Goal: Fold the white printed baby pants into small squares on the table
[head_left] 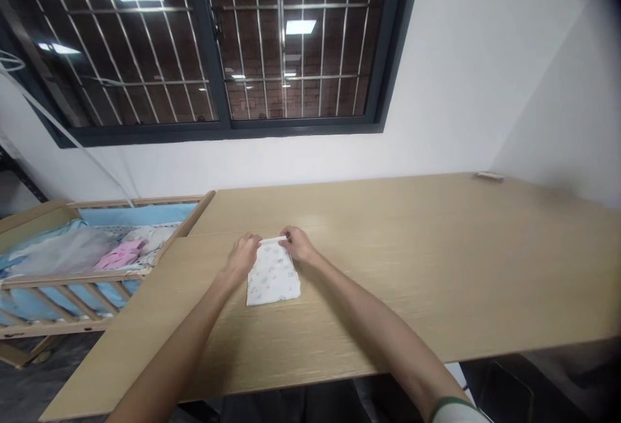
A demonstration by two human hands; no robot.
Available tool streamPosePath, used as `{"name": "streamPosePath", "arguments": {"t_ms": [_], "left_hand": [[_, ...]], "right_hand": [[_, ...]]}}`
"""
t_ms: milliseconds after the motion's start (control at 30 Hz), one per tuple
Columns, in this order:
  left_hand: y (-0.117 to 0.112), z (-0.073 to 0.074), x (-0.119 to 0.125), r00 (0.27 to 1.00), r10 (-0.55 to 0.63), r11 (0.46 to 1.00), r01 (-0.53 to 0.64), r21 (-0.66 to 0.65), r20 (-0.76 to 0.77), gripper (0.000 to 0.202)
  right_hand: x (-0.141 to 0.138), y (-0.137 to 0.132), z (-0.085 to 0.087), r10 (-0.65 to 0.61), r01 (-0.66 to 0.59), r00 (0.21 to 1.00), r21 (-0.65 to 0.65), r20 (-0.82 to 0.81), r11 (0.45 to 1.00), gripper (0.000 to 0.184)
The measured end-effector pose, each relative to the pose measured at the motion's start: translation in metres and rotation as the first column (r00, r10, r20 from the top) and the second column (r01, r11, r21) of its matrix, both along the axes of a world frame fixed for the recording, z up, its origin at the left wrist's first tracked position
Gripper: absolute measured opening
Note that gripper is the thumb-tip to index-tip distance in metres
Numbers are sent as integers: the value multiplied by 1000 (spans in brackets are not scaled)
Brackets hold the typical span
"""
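Note:
A small white cloth (272, 274) with a faint printed pattern lies folded into a near rectangle on the wooden table. My left hand (244, 255) is closed on its far left corner. At the far right corner, my right hand (297, 244) pinches the edge between thumb and fingers. The cloth's near edge rests flat on the tabletop, and its far edge runs between my two hands.
The pale wooden table (412, 268) stretches far to the right. Left of it stands a wooden crib (72, 275) with blue lining, a pink cloth (121, 253) and other fabrics inside. A small flat object (489, 176) lies by the wall. A barred window (223, 125) is behind.

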State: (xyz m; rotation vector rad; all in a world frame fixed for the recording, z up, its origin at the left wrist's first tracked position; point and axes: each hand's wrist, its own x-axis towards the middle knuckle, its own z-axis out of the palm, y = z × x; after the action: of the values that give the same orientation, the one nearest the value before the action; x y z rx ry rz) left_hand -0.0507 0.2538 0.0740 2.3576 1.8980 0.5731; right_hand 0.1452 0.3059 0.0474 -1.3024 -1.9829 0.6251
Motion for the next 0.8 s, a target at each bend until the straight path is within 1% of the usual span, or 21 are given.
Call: {"name": "streamPosePath", "arguments": {"t_ms": [67,100,167,233,300,367,400,467,500,567,600,633,667,733,800], "left_hand": [[8,-5,4,999,16,1000,-17,-25,-43,30],[7,-5,5,997,25,999,-27,-30,-68,31],[-3,-5,10,992,58,998,-60,-12,-112,33],[-26,-5,18,986,81,997,-79,18,-146,36],[-59,-12,31,979,72,997,-66,37,-193,40],[-95,-25,46,959,49,998,-34,59,-279,48],[-112,-33,53,946,51,997,-28,78,-319,53],[-137,-50,63,921,71,993,-31,110,-384,62],[-146,-57,65,913,73,993,-27,119,-402,64],[-155,-69,66,917,47,993,0,116,-397,60],[-156,-73,64,926,22,993,23,116,-377,55],[-156,-76,61,936,-1,991,49,125,-353,52],[-155,-79,59,943,-17,988,68,142,-331,49],[-154,-83,55,951,-9,978,73,195,-308,50],[-152,-87,53,955,20,970,53,237,-297,56]], "right_hand": [[-1,10,-9,-14,15,999,-33,34,999,11],[-1,12,-12,-13,15,999,-42,47,999,10],[1,12,-13,-7,9,998,-41,59,999,11],[3,6,-9,1,-2,997,22,74,1000,18],[4,-8,-1,50,-66,992,140,115,988,28],[1,-27,8,173,-215,967,229,189,949,37],[-1,-39,13,261,-314,938,233,229,921,40],[-8,-63,20,454,-513,843,180,288,839,46],[-12,-75,21,543,-598,784,133,302,790,49],[-19,-94,19,683,-719,665,13,303,695,51],[-21,-100,16,725,-748,623,-47,294,662,52],[-23,-104,12,749,-758,598,-104,285,644,53],[-24,-105,8,760,-755,587,-151,279,638,53],[-25,-101,-1,753,-729,594,-207,283,653,55],[-26,-90,-7,726,-695,611,-224,315,683,57]]}}
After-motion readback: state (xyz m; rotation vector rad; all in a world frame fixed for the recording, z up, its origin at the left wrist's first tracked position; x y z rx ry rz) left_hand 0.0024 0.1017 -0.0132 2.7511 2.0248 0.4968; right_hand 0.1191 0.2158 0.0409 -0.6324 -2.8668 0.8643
